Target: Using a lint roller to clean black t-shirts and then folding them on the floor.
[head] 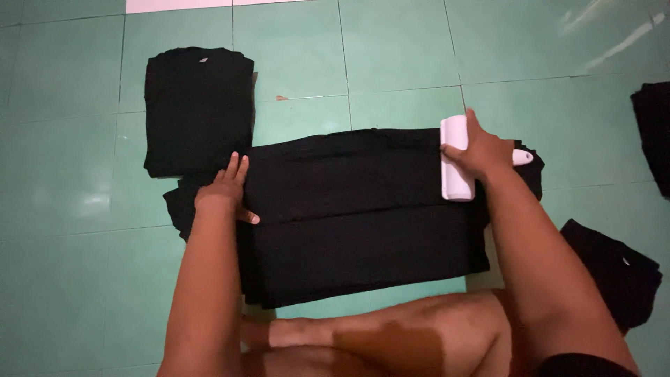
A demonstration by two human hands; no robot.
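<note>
A black garment (363, 209) lies folded lengthwise on the green tiled floor (398, 56) in front of me. My left hand (225, 192) presses flat on its left end, fingers pointing away. My right hand (485, 152) grips a white lint roller (455, 159) by its handle and holds the roller against the garment's right end. My bare leg (377, 335) lies along the near edge of the cloth.
A neatly folded black garment (199, 108) sits at the upper left, just beyond my left hand. Another black cloth (618, 272) lies at the lower right, and a dark piece (654, 132) shows at the right edge.
</note>
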